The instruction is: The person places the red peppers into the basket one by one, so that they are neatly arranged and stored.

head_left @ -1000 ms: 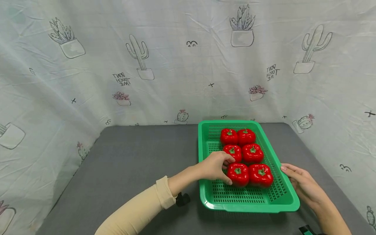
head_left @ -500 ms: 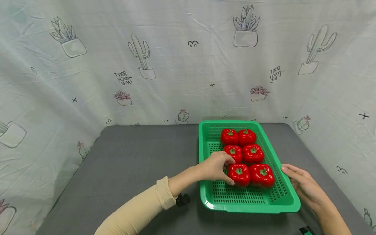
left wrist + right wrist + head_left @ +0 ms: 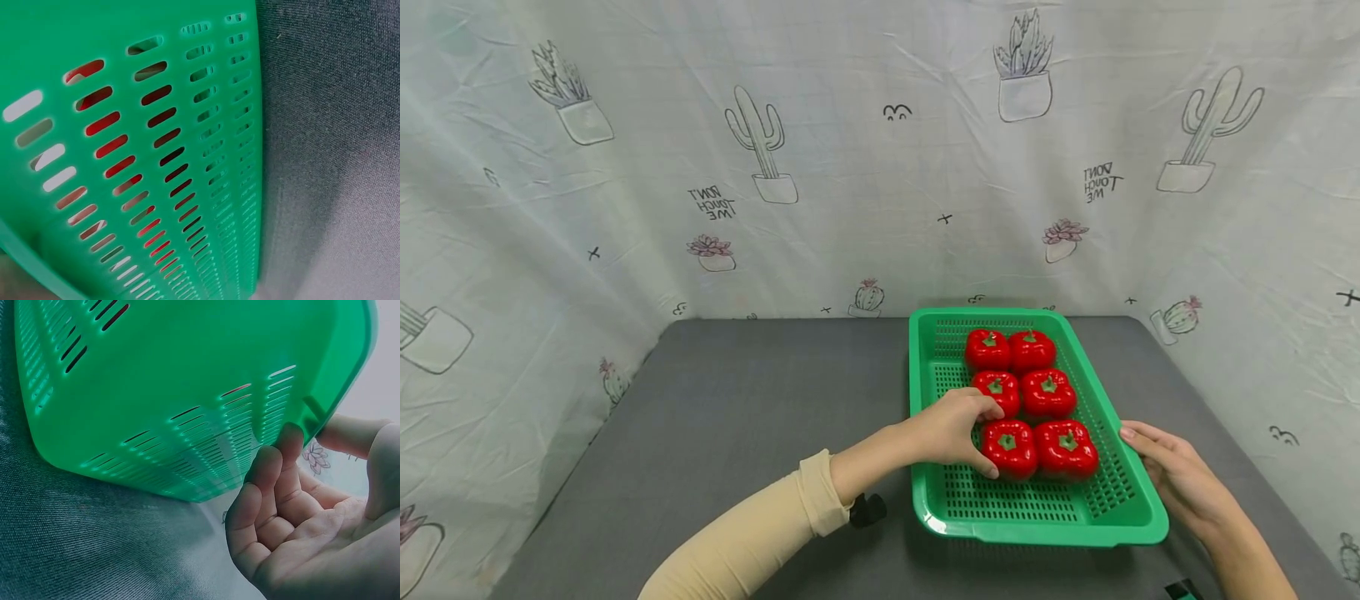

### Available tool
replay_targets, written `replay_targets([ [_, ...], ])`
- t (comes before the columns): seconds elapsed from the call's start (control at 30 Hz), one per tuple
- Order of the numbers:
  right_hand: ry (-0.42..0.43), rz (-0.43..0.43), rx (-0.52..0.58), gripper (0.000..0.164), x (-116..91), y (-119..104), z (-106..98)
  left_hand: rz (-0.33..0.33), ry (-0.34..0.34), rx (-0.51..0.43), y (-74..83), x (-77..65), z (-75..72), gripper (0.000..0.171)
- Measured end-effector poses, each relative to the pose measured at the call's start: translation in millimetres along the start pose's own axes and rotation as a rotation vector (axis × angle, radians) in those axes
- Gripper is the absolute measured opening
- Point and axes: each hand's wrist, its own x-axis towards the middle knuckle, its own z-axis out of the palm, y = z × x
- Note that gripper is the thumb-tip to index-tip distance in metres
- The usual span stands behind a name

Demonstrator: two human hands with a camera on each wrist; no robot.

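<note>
A green plastic basket (image 3: 1045,531) holds several glossy red bell peppers with green stems, set in rows of two. My left hand (image 3: 951,427) reaches over the basket's left rim. Its thumb and fingers curve round the front-left bell pepper (image 3: 1009,462), thumb at the near side. Beside that one, another bell pepper (image 3: 1066,460) sits to the right. On the basket's right rim, my right hand (image 3: 1180,479) pinches the edge. In the right wrist view its thumb is at the rim and the curled fingers (image 3: 265,469) are below it. The left wrist view shows mostly the slotted side wall (image 3: 187,144).
A grey cloth-covered table (image 3: 760,400) extends left of the basket. Behind and at both sides hangs a pale curtain (image 3: 850,167) with cactus drawings. The basket's far end stands close to the back curtain.
The front two bell peppers shifted slightly right, then back left, with the left hand staying at the front-left one. The right hand keeps its place on the rim.
</note>
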Motion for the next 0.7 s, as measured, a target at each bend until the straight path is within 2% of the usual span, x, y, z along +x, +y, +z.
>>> replay_targets([
  [0.2,-0.005,-0.003,0.001,0.034,0.5,-0.4,-1.5,0.003,0.005,-0.010,0.5,-1.2,-1.5,0.064],
  [0.37,-0.022,-0.003,0.015,0.035,-0.9,1.0,-1.3,0.007,0.047,-0.056,2.1,-10.8,-8.2,0.059],
  [0.5,-0.009,-0.015,0.004,0.034,0.3,-3.2,-0.1,0.001,0.148,-0.105,8.6,-25.8,-23.9,0.053],
  [0.6,0.006,-0.020,-0.003,0.033,-0.3,-6.2,-0.1,0.015,0.265,-0.142,12.9,-41.5,-34.9,0.048],
  [0.7,-0.011,-0.029,0.015,0.035,-2.2,-7.9,-1.9,0.052,0.395,-0.148,10.1,-56.9,-42.1,0.040],
])
